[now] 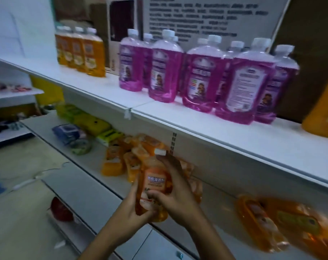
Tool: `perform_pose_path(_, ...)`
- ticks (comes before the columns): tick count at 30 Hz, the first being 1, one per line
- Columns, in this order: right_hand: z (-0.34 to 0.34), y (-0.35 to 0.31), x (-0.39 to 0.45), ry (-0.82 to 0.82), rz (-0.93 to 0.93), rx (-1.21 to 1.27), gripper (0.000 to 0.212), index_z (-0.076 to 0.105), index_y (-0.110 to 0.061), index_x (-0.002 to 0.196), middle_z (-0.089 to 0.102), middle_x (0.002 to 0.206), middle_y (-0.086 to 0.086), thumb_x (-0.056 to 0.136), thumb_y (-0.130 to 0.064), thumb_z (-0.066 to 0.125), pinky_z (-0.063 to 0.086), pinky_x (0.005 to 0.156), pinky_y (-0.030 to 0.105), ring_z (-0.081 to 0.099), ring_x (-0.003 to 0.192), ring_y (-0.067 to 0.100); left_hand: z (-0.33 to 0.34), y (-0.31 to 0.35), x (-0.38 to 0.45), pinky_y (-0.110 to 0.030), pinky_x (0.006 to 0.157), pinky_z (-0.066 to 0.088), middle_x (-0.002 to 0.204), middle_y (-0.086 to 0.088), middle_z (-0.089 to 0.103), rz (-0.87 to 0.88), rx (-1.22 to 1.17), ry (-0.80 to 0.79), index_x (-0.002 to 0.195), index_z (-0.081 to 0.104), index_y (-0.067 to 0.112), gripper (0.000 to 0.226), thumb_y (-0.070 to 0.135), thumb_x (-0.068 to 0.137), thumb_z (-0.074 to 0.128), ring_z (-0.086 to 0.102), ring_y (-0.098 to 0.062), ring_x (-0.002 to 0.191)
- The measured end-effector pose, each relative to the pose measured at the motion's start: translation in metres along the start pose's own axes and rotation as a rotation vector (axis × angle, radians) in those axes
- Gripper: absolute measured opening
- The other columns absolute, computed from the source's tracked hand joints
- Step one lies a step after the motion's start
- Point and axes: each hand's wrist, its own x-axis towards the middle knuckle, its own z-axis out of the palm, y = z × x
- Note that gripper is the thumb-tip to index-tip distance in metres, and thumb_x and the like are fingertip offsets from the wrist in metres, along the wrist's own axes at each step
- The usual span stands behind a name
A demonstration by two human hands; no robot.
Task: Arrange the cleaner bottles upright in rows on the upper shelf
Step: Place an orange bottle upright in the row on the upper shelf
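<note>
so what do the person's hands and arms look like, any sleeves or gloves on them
Both are bare. The left hand and right hand wear no gloves, and no rings, watch or bracelet show. Both forearms are uncovered down to the bottom edge of the picture, so no sleeve comes into view. The fingernails are short and plain where they can be seen.

The white upper shelf (206,126) carries a row of orange bottles (84,51) upright at its left end, a cluster of purple bottles (202,76) upright toward the middle, and one larger orange bottle (323,109) at the right edge. On the lower shelf (95,196) lie tumbled orange pouches (122,158), green and yellow packs (90,122) and a blue pack (67,131).
</note>
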Motion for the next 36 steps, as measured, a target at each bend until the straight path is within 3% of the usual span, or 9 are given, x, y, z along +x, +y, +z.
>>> perform_pose_path(3, 0.03, -0.013, 0.023, -0.079, -0.059, -0.026, 0.087, 0.034, -0.057, 0.139, 0.037, 0.144, -0.021, 0.081, -0.008, 0.077, 0.049, 0.102, 0.023, 0.045, 0.13, -0.005, -0.034, 0.002, -0.003, -0.021, 0.088, 0.052, 0.129, 0.022, 0.059, -0.01, -0.039, 0.054, 0.151, 0.015, 0.037, 0.089, 0.017, 0.085, 0.071, 0.058, -0.006, 0.121)
perform_pose_path(6, 0.057, -0.028, 0.046, -0.14, -0.14, -0.06, 0.089, 0.03, -0.057, 0.139, 0.025, 0.151, -0.021, 0.082, -0.008, 0.077, 0.044, 0.102, 0.014, 0.032, 0.135, -0.011, -0.07, 0.002, -0.007, -0.022, 0.09, 0.052, 0.131, 0.017, 0.059, -0.005, -0.045, 0.1, 0.149, 0.02, 0.038, 0.087, 0.016, 0.083, 0.072, 0.057, -0.009, 0.123)
perform_pose_path(12, 0.12, -0.066, 0.098, -0.22, -0.236, -0.122, 0.083, 0.031, -0.05, 0.144, 0.017, 0.152, -0.024, 0.084, -0.016, 0.078, 0.043, 0.102, 0.011, 0.028, 0.135, -0.011, -0.158, 0.013, -0.013, -0.023, 0.094, 0.051, 0.13, 0.025, 0.055, 0.011, 0.016, 0.204, 0.148, 0.017, 0.045, 0.104, 0.052, 0.066, 0.08, 0.054, -0.004, 0.124)
perform_pose_path(16, 0.158, -0.102, 0.136, -0.211, -0.322, -0.147, 0.083, 0.028, -0.053, 0.142, 0.015, 0.151, -0.025, 0.085, -0.021, 0.078, 0.039, 0.101, 0.006, 0.026, 0.131, -0.016, -0.222, 0.034, -0.009, -0.038, 0.104, 0.048, 0.134, 0.021, 0.053, 0.074, 0.067, 0.215, 0.148, 0.015, 0.05, 0.107, 0.052, 0.065, 0.082, 0.053, -0.007, 0.126)
perform_pose_path(20, 0.183, -0.138, 0.169, -0.158, -0.403, -0.162, 0.084, 0.028, -0.05, 0.145, 0.017, 0.153, -0.022, 0.085, -0.019, 0.078, 0.043, 0.105, 0.014, 0.03, 0.135, -0.006, -0.275, 0.06, 0.003, -0.037, 0.098, 0.052, 0.134, 0.018, 0.055, 0.165, 0.084, 0.188, 0.15, 0.012, 0.047, 0.103, 0.044, 0.071, 0.078, 0.056, -0.008, 0.124)
perform_pose_path(23, 0.191, -0.158, 0.192, -0.092, -0.452, -0.164, 0.085, 0.028, -0.051, 0.144, 0.018, 0.154, -0.022, 0.084, -0.016, 0.077, 0.043, 0.106, 0.014, 0.027, 0.137, -0.01, -0.303, 0.08, 0.019, -0.04, 0.1, 0.051, 0.131, 0.018, 0.057, 0.251, 0.125, 0.149, 0.152, 0.01, 0.041, 0.095, 0.031, 0.083, 0.074, 0.056, -0.011, 0.124)
perform_pose_path(30, 0.187, -0.186, 0.242, 0.068, -0.535, -0.2, 0.087, 0.027, -0.045, 0.147, 0.024, 0.154, -0.014, 0.083, -0.015, 0.079, 0.056, 0.097, 0.035, 0.036, 0.141, 0.01, -0.343, 0.125, 0.069, -0.025, 0.093, 0.053, 0.127, 0.015, 0.059, 0.389, 0.196, 0.011, 0.154, 0.01, 0.026, 0.093, 0.014, 0.084, 0.07, 0.058, -0.005, 0.119)
perform_pose_path(34, 0.176, -0.19, 0.273, 0.136, -0.544, -0.191, 0.086, 0.028, -0.039, 0.148, 0.03, 0.151, -0.006, 0.083, -0.012, 0.078, 0.06, 0.087, 0.033, 0.048, 0.133, 0.02, -0.355, 0.143, 0.112, -0.036, 0.099, 0.052, 0.136, 0.012, 0.052, 0.442, 0.231, -0.059, 0.153, -0.003, 0.04, 0.103, 0.021, 0.084, 0.071, 0.056, -0.004, 0.123)
perform_pose_path(36, 0.171, -0.191, 0.286, 0.16, -0.556, -0.183, 0.084, 0.028, -0.038, 0.147, 0.032, 0.15, -0.001, 0.084, -0.009, 0.077, 0.06, 0.085, 0.031, 0.051, 0.13, 0.021, -0.359, 0.147, 0.134, -0.033, 0.1, 0.051, 0.138, 0.013, 0.05, 0.469, 0.252, -0.088, 0.152, -0.007, 0.041, 0.106, 0.022, 0.085, 0.071, 0.054, -0.002, 0.123)
